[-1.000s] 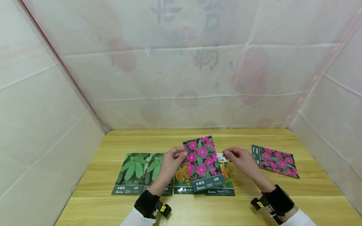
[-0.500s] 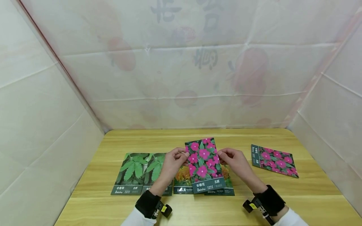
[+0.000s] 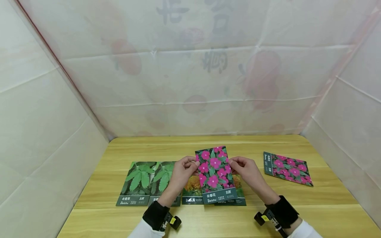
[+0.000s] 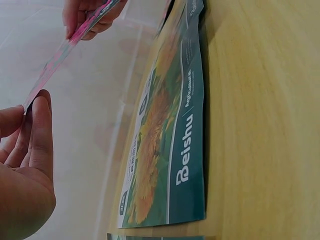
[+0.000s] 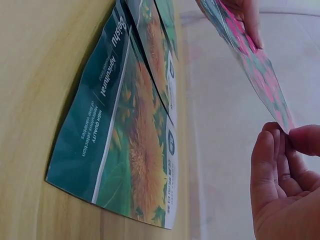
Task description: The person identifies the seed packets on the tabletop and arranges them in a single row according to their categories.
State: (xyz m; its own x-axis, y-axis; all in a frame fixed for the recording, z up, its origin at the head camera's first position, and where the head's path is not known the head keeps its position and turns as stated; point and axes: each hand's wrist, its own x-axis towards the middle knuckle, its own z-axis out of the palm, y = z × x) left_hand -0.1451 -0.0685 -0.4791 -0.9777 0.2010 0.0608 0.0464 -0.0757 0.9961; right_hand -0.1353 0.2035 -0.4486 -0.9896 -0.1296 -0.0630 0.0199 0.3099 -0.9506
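A seed packet with pink flowers (image 3: 215, 172) is held up off the table, slightly tilted, in front of me. My left hand (image 3: 183, 170) pinches its left edge between thumb and fingers. On the opposite edge, my right hand (image 3: 246, 168) pinches it the same way. Beneath it, two packets with orange flowers lie flat side by side; the left one (image 4: 155, 145) and the right one (image 5: 142, 155) show in the wrist views. The raised packet hides part of both in the head view.
Two green-leaf packets lie at the left, the outer one (image 3: 137, 183) and its neighbour (image 3: 162, 178) partly behind my left forearm. Another pink-flower packet (image 3: 288, 168) lies turned sideways at the right. Pale fabric walls (image 3: 178, 119) enclose the wooden table (image 3: 98, 215).
My right hand has moved left and now pinches the right edge of the pink-flower packet, which it was apart from. The packet has shifted slightly right and straightened a little.
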